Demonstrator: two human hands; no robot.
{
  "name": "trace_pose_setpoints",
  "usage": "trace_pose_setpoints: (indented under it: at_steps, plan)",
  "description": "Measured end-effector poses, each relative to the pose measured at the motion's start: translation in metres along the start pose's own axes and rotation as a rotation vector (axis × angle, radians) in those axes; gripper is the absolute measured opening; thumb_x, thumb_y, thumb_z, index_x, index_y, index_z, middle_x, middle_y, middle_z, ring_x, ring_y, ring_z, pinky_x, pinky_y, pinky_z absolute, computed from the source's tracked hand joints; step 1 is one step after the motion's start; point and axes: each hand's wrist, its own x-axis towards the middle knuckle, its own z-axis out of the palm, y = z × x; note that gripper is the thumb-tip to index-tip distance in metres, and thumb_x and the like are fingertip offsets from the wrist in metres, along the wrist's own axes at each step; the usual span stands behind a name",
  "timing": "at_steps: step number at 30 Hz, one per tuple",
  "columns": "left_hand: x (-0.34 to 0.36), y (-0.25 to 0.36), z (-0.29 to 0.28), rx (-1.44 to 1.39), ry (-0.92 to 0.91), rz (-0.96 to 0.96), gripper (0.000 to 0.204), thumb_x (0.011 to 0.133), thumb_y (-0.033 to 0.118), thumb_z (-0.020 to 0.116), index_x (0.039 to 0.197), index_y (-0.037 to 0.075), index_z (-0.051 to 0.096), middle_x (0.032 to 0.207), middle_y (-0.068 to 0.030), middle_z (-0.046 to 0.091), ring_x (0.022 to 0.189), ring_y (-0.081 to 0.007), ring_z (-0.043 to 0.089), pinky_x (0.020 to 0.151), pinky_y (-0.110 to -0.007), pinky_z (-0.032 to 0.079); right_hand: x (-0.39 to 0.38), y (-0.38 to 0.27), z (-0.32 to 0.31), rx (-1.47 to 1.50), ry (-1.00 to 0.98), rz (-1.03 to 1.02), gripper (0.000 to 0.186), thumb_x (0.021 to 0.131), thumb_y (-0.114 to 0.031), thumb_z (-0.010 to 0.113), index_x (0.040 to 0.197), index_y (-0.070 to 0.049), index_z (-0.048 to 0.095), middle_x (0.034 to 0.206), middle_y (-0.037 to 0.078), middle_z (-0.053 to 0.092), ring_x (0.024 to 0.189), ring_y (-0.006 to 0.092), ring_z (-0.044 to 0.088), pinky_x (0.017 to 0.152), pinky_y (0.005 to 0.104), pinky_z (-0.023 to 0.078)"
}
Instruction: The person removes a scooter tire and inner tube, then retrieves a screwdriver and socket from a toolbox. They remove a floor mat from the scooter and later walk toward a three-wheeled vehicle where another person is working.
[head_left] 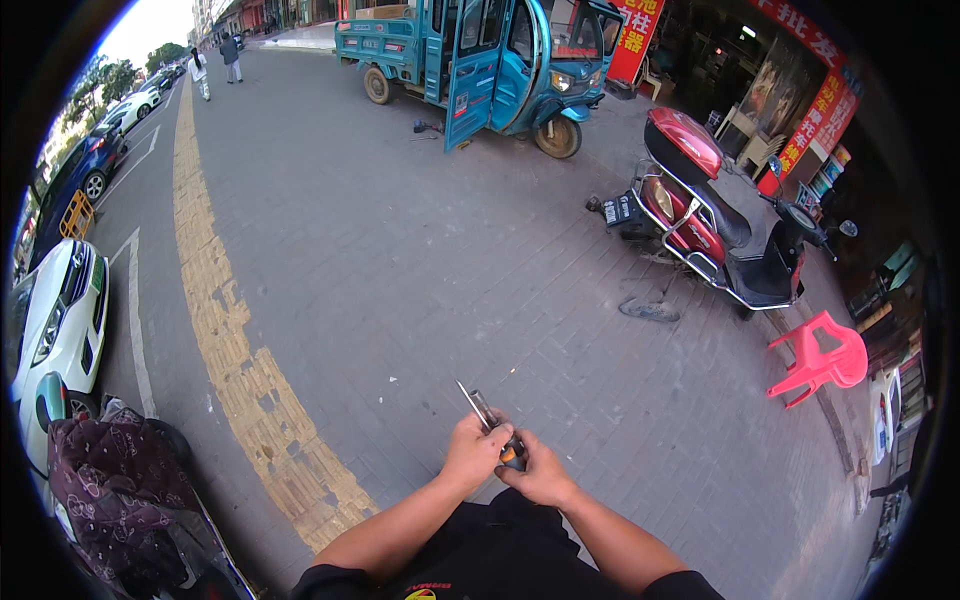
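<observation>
In front of my body, both hands meet over what looks like a screwdriver [481, 408]. Its thin metal tip points up and to the left, and a black and orange end shows between my hands. My left hand [472, 455] is closed round the middle of it, thumb on top. Closed at the black and orange end is my right hand [544, 474]. My fingers hide part of the tool, so I cannot tell whether it is one piece or two.
A blue cargo tricycle [480, 70] stands ahead with its door open. To the right are a red scooter [695, 215] and a pink plastic chair [820, 358]. A quilt-covered vehicle [120, 490] and a white car [65, 310] flank the left, beside yellow paving [240, 380]. Two people walk far off.
</observation>
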Motion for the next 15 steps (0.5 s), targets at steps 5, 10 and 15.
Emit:
trace_pose_setpoints:
  at_steps: [5,10,15]
  plan:
    - [0.098,0.039,-0.015,0.143,-0.138,-0.012,0.024,0.087,0.003,0.065,0.109,-0.003,0.056,0.09,-0.0043,0.062,0.081,-0.0119,0.06,0.074,-0.029,0.052,0.102,-0.018,-0.027,0.093,0.01,-0.105,0.05,0.08,-0.019,0.07,0.122,0.0,0.052,0.1,0.014,0.065,0.09,0.0222,0.062,0.08,0.0353,0.049]
    - [0.195,0.061,-0.041,0.214,-0.133,-0.028,0.03,0.087,0.004,0.066,0.114,-0.004,0.056,0.098,-0.0071,0.064,0.088,-0.0138,0.062,0.078,-0.031,0.052,0.216,-0.021,-0.048,0.195,-0.162,-0.029,0.039,0.081,-0.014,0.065,0.117,-0.003,0.055,0.089,0.01,0.061,0.08,0.0178,0.06,0.071,0.034,0.049]
    - [0.282,0.106,-0.064,0.075,-0.117,0.022,0.026,0.088,0.0,0.059,0.114,-0.003,0.058,0.099,-0.0091,0.067,0.085,-0.0144,0.063,0.077,-0.03,0.053,0.32,-0.064,-0.092,0.381,-0.406,-0.063,0.026,0.083,-0.009,0.059,0.109,-0.005,0.056,0.071,0.001,0.055,0.062,0.01,0.052,0.056,0.028,0.042]
